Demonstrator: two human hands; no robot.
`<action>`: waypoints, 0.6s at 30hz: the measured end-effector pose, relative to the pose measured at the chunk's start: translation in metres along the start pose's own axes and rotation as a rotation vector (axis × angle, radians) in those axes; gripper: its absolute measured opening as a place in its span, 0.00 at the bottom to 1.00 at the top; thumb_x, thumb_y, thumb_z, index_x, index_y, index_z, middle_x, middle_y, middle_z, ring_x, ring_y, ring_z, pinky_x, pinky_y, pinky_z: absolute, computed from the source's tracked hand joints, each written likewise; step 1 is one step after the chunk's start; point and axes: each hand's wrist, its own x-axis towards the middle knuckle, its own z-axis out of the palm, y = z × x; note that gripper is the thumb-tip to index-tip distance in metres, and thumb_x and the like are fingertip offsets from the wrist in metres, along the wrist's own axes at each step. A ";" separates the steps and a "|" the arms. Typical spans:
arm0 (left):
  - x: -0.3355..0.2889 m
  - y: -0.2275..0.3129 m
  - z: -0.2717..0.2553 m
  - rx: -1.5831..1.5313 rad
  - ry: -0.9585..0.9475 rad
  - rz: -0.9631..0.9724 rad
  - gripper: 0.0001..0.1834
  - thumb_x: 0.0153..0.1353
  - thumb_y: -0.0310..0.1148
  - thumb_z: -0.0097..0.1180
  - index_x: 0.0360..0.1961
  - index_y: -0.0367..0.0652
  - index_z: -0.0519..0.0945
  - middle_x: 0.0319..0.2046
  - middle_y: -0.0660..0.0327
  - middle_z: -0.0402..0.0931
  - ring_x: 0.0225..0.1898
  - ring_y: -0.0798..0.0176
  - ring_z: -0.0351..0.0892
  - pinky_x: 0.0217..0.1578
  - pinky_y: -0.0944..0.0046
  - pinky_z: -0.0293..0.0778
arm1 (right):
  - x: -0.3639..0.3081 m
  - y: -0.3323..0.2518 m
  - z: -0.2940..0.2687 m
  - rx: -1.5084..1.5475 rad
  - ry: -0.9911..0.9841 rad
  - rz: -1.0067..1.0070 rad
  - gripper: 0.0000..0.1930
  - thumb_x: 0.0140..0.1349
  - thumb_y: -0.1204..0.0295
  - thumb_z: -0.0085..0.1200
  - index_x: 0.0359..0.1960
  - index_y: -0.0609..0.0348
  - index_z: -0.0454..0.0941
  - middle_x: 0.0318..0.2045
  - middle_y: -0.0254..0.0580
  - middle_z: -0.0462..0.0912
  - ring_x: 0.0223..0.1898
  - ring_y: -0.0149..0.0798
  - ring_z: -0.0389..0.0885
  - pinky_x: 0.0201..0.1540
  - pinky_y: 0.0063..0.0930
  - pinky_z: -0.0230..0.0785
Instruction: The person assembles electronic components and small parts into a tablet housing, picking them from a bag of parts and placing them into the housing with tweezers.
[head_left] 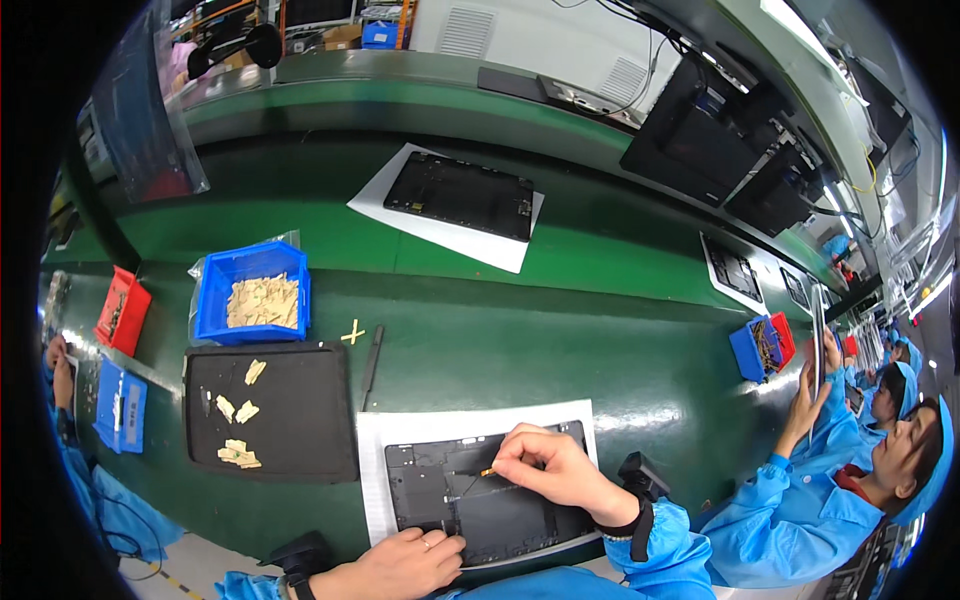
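Observation:
In front of me a black tablet-like housing (425, 480) lies on a white sheet (374, 500) on the green bench. My right hand (550, 468) is over its upper middle, thumb and forefinger pinching a small yellow-orange strip (487, 472). A thin dark line runs from near that strip across the housing; I cannot tell whether the two are joined. My left hand (412, 562) rests at the housing's lower left edge, fingers laid out and holding nothing. Left of the sheet, a black tray (300, 430) carries several cream-coloured pieces (238, 454).
A blue bin (207, 300) of cream pieces stands behind the tray. Near it lie a dark slim tool (373, 362) and a cross-shaped cream piece (354, 331). Another housing (460, 190) lies farther back. Red (123, 310) and blue bins (122, 405) stand left; a co-worker (800, 510) sits right.

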 end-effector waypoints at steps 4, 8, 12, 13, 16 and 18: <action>-0.008 -0.011 -0.013 -0.150 -0.175 0.014 0.13 0.52 0.38 0.59 0.35 0.42 0.76 0.42 0.57 0.72 0.43 0.56 0.71 0.39 0.61 0.71 | -0.004 -0.003 0.005 0.002 0.000 0.068 0.05 0.62 0.73 0.57 0.33 0.62 0.80 0.32 0.32 0.76 0.30 0.21 0.71 0.31 0.16 0.63; 0.011 -0.019 -0.033 -0.494 0.267 -0.274 0.14 0.54 0.38 0.65 0.36 0.43 0.78 0.35 0.60 0.77 0.35 0.56 0.79 0.32 0.63 0.76 | -0.004 0.008 0.017 0.189 0.064 0.125 0.07 0.63 0.69 0.57 0.32 0.61 0.79 0.30 0.28 0.75 0.26 0.18 0.67 0.27 0.13 0.59; 0.021 -0.018 -0.030 -0.614 0.507 -0.569 0.11 0.57 0.32 0.62 0.39 0.39 0.79 0.31 0.57 0.78 0.30 0.56 0.79 0.30 0.62 0.76 | 0.003 0.001 0.038 0.183 0.006 0.088 0.03 0.63 0.76 0.55 0.34 0.64 0.78 0.35 0.32 0.76 0.32 0.20 0.72 0.32 0.16 0.65; 0.020 -0.017 -0.030 -0.606 0.381 -0.576 0.12 0.58 0.31 0.61 0.41 0.38 0.79 0.31 0.56 0.78 0.29 0.55 0.79 0.31 0.62 0.76 | 0.005 -0.003 0.041 0.150 0.039 0.090 0.03 0.62 0.76 0.57 0.32 0.63 0.79 0.33 0.32 0.76 0.29 0.20 0.71 0.29 0.15 0.63; 0.018 -0.018 -0.030 -0.562 0.413 -0.565 0.11 0.59 0.31 0.58 0.41 0.37 0.80 0.29 0.55 0.78 0.28 0.53 0.79 0.30 0.62 0.75 | 0.010 -0.011 0.043 -0.112 0.144 -0.051 0.04 0.60 0.76 0.58 0.30 0.63 0.79 0.30 0.31 0.76 0.26 0.20 0.69 0.27 0.15 0.61; 0.021 -0.020 -0.030 -0.555 0.401 -0.600 0.09 0.61 0.31 0.57 0.40 0.38 0.81 0.31 0.56 0.78 0.28 0.53 0.79 0.30 0.62 0.75 | 0.012 -0.011 0.044 -0.093 0.171 -0.014 0.04 0.59 0.76 0.59 0.28 0.62 0.79 0.28 0.32 0.76 0.26 0.21 0.69 0.28 0.15 0.60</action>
